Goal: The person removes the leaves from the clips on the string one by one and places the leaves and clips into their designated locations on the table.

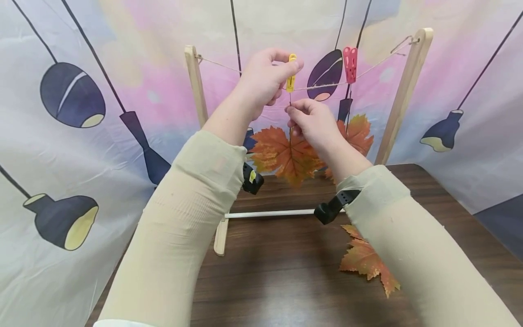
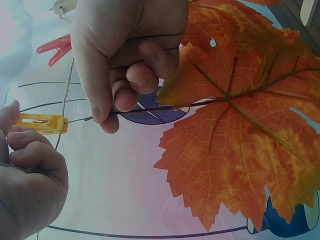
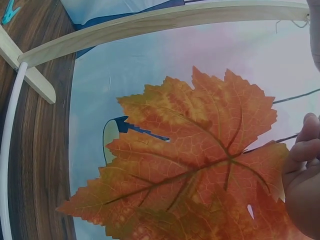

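My left hand (image 1: 265, 77) pinches a yellow clothespin (image 1: 291, 75) that sits on the twine (image 1: 318, 86). Just below it, my right hand (image 1: 312, 119) pinches the thin dark stem (image 2: 145, 109) of an orange maple leaf (image 1: 286, 154). In the left wrist view the stem's upper end reaches the clothespin's tip; whether it is clamped I cannot tell. A second orange leaf (image 1: 357, 134) hangs behind on the right, below a red clothespin (image 1: 350, 64) on the twine. The right wrist view shows the leaf blade (image 3: 200, 150) large and mostly flat, with my right hand at the edge.
Two wooden posts, left (image 1: 197, 86) and right (image 1: 404, 95), carry the twine. A white rod (image 1: 269, 213) joins their feet low down. Another orange leaf (image 1: 367, 259) lies on the brown table (image 1: 261, 281), partly under my right forearm. A teal clothespin (image 3: 10, 12) lies on the table.
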`<action>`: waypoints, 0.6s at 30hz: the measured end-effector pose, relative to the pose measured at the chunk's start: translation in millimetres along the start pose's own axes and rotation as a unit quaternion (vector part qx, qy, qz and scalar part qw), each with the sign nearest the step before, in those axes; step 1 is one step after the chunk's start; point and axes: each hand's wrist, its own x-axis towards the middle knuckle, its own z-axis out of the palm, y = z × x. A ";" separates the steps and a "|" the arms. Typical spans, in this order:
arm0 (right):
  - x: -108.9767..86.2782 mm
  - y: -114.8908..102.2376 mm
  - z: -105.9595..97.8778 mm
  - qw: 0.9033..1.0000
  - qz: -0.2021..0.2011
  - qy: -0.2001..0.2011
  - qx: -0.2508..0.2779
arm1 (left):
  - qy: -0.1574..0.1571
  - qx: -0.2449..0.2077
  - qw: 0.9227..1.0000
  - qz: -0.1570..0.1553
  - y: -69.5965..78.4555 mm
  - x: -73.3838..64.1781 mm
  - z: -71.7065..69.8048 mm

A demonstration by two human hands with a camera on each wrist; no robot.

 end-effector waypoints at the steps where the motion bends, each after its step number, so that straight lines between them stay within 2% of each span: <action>1: 0.1 0.2 0.4 1.000 -0.002 0.001 0.001 | -0.001 -0.002 1.000 0.000 0.0 0.1 0.1; 18: -2.2 3.2 1.4 0.999 -0.011 0.013 0.034 | 0.002 -0.011 1.000 -0.002 -0.7 -3.1 -2.8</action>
